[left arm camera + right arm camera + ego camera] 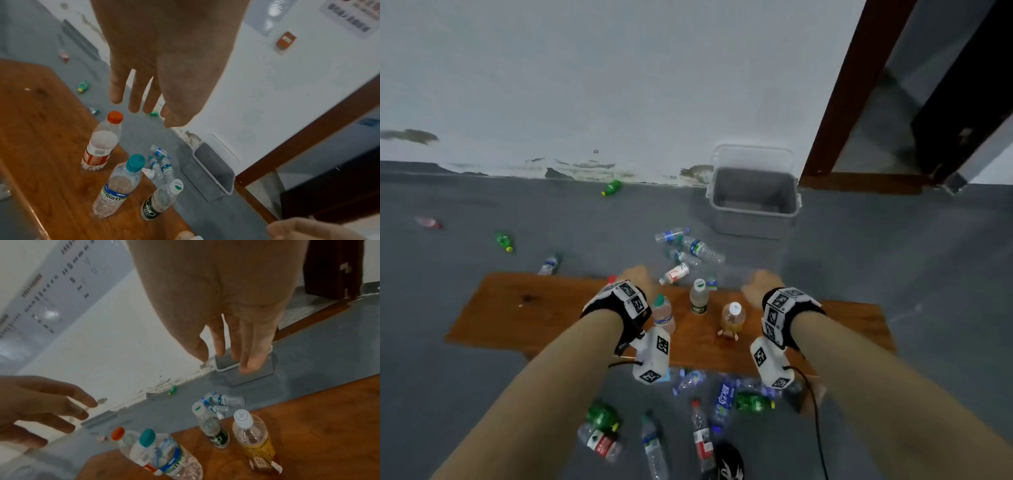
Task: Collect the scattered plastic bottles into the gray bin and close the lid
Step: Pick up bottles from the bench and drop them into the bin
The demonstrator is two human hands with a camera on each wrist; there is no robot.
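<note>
Several upright bottles stand on the low wooden table (534, 308): a teal-capped one (663, 313), a white-capped one with a dark label (699, 296), a yellow-labelled one (732, 320) and an orange-capped one (100, 142). My left hand (635, 279) and right hand (758, 286) hover over the table's far edge, fingers straight, holding nothing. The gray bin (753, 202) stands against the wall beyond, empty, with its clear lid (751, 156) leaning back. Loose bottles (688, 250) lie between table and bin, and more bottles (705, 411) lie on the near floor.
Single bottles lie far left on the gray floor: a green one (612, 187), another green one (504, 241), a red one (429, 222). A brown door frame (859, 102) rises right of the bin. A black cable (815, 411) hangs from my right wrist.
</note>
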